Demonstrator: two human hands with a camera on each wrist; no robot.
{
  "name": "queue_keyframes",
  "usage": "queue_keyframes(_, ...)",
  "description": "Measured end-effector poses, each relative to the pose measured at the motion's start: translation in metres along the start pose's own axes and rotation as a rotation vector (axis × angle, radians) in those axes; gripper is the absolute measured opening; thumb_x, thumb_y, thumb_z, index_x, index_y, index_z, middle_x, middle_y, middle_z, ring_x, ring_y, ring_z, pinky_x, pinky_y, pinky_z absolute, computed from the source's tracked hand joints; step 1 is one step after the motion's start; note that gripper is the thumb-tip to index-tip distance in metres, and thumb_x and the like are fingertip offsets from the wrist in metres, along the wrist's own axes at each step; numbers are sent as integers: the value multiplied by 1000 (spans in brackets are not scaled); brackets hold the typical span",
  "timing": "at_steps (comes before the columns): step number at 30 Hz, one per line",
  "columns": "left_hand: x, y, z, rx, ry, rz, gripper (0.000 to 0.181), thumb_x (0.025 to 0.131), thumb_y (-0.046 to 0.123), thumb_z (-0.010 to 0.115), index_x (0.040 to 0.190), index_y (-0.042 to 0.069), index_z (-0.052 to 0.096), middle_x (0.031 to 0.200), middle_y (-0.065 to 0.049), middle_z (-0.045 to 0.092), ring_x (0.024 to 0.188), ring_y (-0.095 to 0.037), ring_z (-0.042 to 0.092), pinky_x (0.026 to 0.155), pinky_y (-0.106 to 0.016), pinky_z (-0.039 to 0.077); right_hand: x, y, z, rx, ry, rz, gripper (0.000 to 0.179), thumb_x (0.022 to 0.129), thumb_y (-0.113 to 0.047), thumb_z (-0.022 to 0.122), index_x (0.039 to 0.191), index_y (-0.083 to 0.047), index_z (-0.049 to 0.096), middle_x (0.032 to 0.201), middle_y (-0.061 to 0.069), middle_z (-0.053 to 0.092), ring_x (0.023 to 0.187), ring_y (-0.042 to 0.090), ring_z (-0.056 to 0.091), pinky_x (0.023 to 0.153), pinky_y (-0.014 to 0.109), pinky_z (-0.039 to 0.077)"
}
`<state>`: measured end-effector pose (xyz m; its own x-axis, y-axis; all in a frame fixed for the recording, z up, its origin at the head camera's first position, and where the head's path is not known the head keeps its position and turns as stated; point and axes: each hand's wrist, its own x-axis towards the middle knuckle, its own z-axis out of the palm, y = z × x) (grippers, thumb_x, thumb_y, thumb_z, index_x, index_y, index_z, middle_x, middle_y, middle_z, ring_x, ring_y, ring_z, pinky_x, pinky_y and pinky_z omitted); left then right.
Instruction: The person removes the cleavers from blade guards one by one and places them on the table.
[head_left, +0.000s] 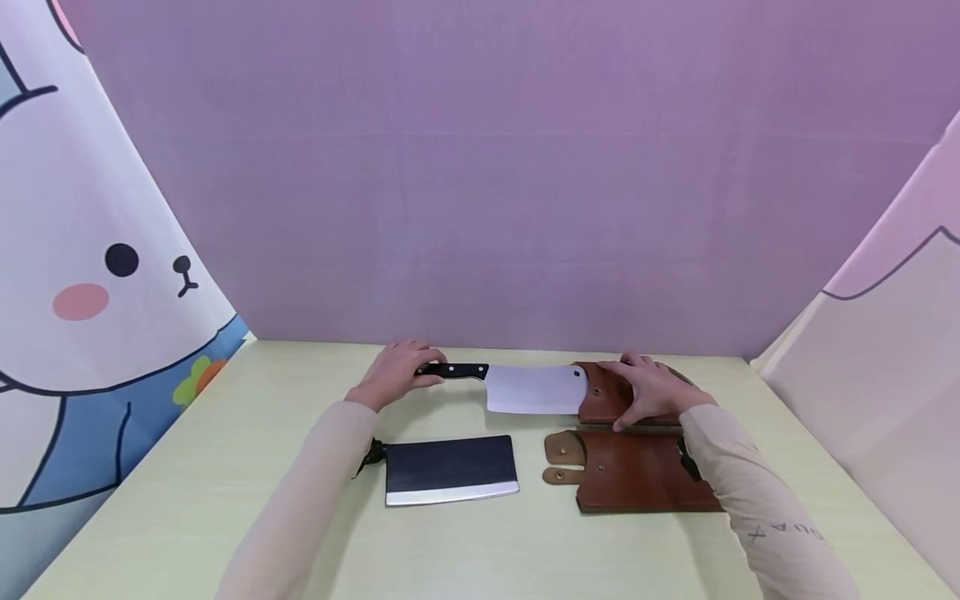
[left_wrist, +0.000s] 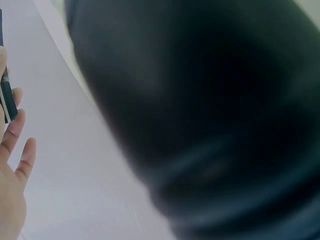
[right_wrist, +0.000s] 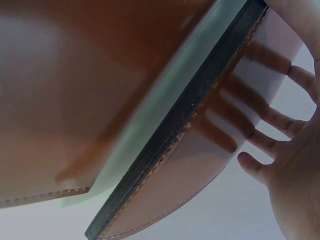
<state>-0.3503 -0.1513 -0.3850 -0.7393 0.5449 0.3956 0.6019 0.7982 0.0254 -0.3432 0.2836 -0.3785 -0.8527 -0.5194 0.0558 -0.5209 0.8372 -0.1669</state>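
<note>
In the head view my left hand (head_left: pixel 397 375) holds the black riveted handle (head_left: pixel 463 371) of a silver cleaver (head_left: pixel 532 390), its blade pointing right. The blade's far end, with a small hole in it, overlaps the mouth of a brown leather knife sheath (head_left: pixel 592 408). My right hand (head_left: pixel 648 390) spans that sheath, thumb at the near edge and fingers toward the far edge. In the right wrist view, fingertips (right_wrist: pixel 257 137) meet the sheath's rim. The left wrist view catches only part of my hand (left_wrist: pixel 12 180) and the handle's end (left_wrist: pixel 7 102).
Nearer me lies a second cleaver (head_left: pixel 450 469) with a dark blade and bright edge, its handle partly behind my left wrist. Right of it is another brown sheath (head_left: pixel 637 479) with tan strap tabs (head_left: pixel 564 454). A blurred dark shape (left_wrist: pixel 200 110) fills most of the left wrist view.
</note>
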Motion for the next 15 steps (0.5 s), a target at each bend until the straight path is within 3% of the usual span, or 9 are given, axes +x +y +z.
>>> queue_keyframes(15, -7, -5, -6, 1, -3, -16, 28, 80, 36, 67, 105, 23, 65, 92, 4, 60, 85, -16, 53, 75, -36, 43, -1, 2, 0, -17, 6, 9, 99, 53, -46, 84, 136, -13, 41, 119, 18, 43, 106, 34, 42, 86, 56, 38)
